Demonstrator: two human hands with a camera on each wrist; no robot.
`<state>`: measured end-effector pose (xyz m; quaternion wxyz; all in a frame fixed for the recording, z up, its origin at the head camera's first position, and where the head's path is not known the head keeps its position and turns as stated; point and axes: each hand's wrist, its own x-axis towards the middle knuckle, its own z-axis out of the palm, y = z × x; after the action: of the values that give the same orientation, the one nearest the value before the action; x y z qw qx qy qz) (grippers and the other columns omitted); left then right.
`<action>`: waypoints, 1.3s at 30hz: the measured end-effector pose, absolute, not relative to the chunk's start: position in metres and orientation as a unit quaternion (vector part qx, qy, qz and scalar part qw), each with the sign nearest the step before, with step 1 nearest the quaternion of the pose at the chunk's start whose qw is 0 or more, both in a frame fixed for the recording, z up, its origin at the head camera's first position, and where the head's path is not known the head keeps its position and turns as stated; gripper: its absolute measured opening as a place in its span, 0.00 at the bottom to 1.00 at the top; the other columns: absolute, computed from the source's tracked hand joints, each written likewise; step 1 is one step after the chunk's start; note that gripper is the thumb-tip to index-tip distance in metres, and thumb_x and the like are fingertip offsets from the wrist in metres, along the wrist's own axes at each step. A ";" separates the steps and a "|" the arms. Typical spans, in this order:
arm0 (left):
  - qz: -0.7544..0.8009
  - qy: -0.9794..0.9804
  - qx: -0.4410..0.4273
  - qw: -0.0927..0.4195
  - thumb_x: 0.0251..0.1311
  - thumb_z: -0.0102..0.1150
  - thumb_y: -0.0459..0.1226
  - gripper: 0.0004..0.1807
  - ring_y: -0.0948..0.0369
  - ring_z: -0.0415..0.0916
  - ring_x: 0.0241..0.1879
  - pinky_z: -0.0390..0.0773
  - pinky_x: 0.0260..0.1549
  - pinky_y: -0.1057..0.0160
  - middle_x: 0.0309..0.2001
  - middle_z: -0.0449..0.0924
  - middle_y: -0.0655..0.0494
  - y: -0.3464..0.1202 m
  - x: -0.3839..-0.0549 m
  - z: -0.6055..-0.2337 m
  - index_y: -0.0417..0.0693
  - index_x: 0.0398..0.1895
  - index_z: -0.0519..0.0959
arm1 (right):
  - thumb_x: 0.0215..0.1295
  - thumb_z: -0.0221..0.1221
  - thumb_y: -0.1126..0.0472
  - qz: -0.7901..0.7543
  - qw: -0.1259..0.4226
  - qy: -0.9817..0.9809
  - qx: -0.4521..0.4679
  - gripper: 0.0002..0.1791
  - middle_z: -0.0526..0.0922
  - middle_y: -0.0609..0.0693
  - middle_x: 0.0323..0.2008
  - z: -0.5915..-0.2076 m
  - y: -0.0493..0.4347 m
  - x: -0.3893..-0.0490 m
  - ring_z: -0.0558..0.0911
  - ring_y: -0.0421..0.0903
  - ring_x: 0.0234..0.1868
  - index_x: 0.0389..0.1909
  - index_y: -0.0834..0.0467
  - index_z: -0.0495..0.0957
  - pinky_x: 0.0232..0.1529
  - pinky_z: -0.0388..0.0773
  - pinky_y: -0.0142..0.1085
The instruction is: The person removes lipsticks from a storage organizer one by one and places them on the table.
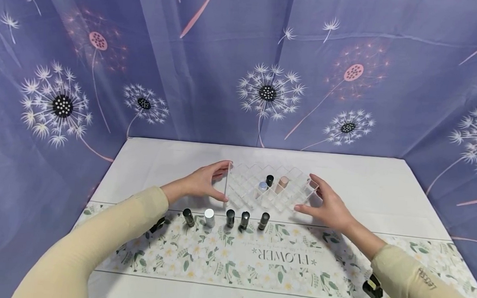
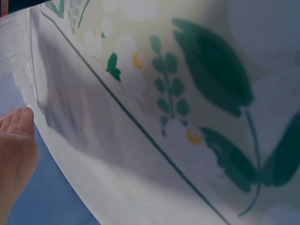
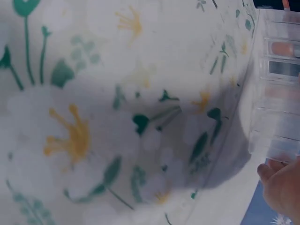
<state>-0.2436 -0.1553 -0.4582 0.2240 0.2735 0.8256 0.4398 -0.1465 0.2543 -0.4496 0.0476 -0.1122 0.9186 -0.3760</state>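
Observation:
A clear plastic lipstick organizer with diamond-shaped slots lies between both hands. My left hand grips its left end, thumb at the front corner and fingers at the back. At the opposite end, my right hand grips it in the same way. Three tubes stand in its slots: one black, one with a pale blue cap and one beige-pink. The left wrist view catches only part of the left hand beside the organizer's edge. Fingertips of the right hand touch the organizer's end in the right wrist view.
Before the organizer stands a row of lipstick tubes: several black ones and a silver one. They stand on a flower-print band across the white table. Purple dandelion curtains enclose the back and sides.

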 end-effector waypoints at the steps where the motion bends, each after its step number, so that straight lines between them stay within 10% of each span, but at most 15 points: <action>1: 0.438 0.826 0.274 0.224 0.54 0.85 0.39 0.64 0.48 0.58 0.82 0.62 0.80 0.54 0.84 0.56 0.47 -0.155 -0.244 -0.458 0.47 0.88 0.51 | 0.66 0.76 0.48 -0.376 0.045 0.918 -0.119 0.61 0.58 0.73 0.79 -0.447 0.255 -0.147 0.64 0.74 0.77 0.85 0.66 0.46 0.77 0.65 0.65; 18: 0.420 0.836 0.272 0.228 0.55 0.85 0.41 0.64 0.47 0.59 0.81 0.64 0.80 0.51 0.85 0.55 0.47 -0.153 -0.243 -0.455 0.49 0.88 0.51 | 0.62 0.78 0.52 -0.333 -0.019 0.922 -0.199 0.53 0.69 0.64 0.77 -0.397 0.256 -0.162 0.69 0.68 0.75 0.81 0.63 0.61 0.76 0.67 0.62; 39: 0.416 0.835 0.277 0.230 0.54 0.85 0.41 0.64 0.46 0.58 0.81 0.64 0.80 0.51 0.85 0.54 0.47 -0.155 -0.243 -0.451 0.48 0.88 0.50 | 0.63 0.77 0.57 -0.340 0.031 0.895 -0.288 0.40 0.79 0.56 0.71 -0.366 0.195 -0.187 0.78 0.57 0.71 0.75 0.59 0.75 0.73 0.75 0.56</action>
<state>-0.2428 -0.1548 -0.4513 0.2304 0.2774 0.8347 0.4161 -0.1871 0.1948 -0.3656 0.0309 -0.2882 0.8947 -0.3399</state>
